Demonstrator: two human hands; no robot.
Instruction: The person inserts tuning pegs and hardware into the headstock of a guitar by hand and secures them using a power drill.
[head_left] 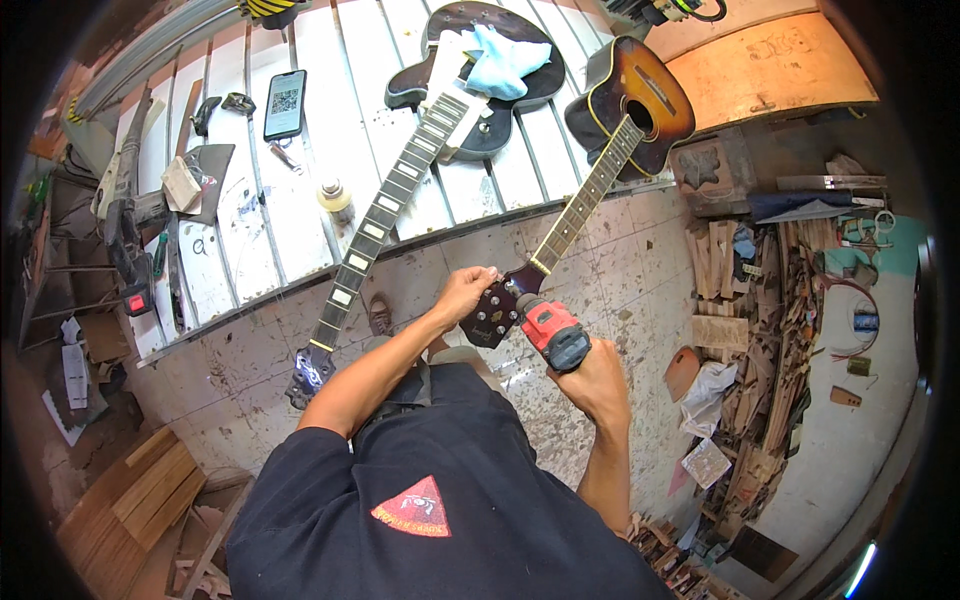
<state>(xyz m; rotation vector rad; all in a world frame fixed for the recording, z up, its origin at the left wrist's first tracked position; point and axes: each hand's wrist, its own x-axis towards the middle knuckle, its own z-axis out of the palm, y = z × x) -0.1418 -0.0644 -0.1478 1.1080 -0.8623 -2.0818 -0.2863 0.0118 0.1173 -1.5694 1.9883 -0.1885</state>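
My right hand (597,383) is wrapped round a red and black cordless drill (556,336), its nose against the dark headstock (490,314) of a sunburst acoustic guitar (655,85). At the headstock's left edge my left hand (466,293) is closed, fingertips pinching at a tuner; what exactly sits between them is too small to make out. The guitar's body lies on the table's right end, and its neck reaches out over the edge toward me. To the left, a dark electric guitar (412,84) lies on the table, its long inlaid neck (372,230) also overhanging.
The white slatted table (400,205) carries a phone (285,104), a small bottle (334,196) and a blue cloth (507,62) on the electric guitar. Stacked wood offcuts (755,370) line the right side. Wooden boards (160,488) lean at lower left.
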